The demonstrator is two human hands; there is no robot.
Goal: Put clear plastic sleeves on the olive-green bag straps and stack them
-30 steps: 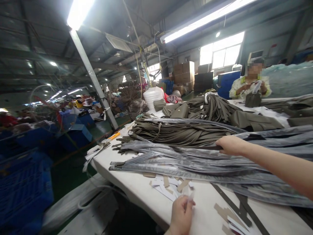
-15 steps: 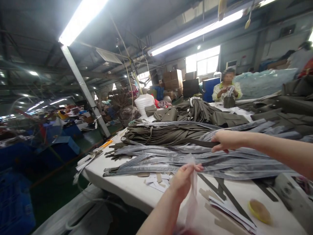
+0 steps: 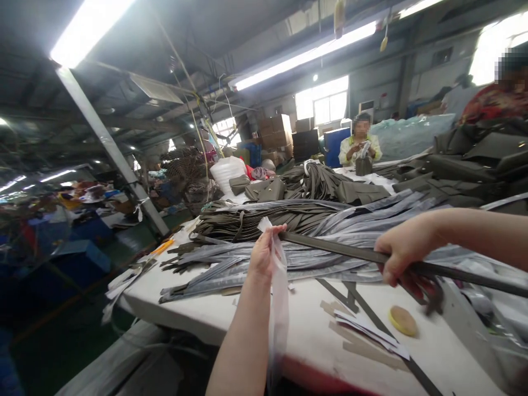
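Observation:
My left hand [image 3: 263,252] pinches the top of a long, thin, whitish translucent plastic sleeve [image 3: 279,300], which hangs down past my forearm. A dark olive strap [image 3: 330,244] runs from the fingertips of that hand across to the right. My right hand [image 3: 406,247] is closed around the strap farther along, and its lower fingers are blurred. Whether the strap's end is inside the sleeve I cannot make out. Behind my hands lies a thick bundle of similar olive straps [image 3: 223,223]. In front of it are several straps in greyish plastic sleeves [image 3: 231,272].
On the white table [image 3: 231,313] lie a yellow tape roll [image 3: 403,321], paper strips [image 3: 371,333] and orange-handled scissors [image 3: 163,246]. Olive bags [image 3: 466,165] are piled at the right. Across the table a person [image 3: 360,144] handles a bag. A metal machine edge [image 3: 466,324] stands at right.
My right hand has drawn a strap off the bundle to the right. My left hand, still with the sleeve, has risen to the strap's left end. The view has turned right.

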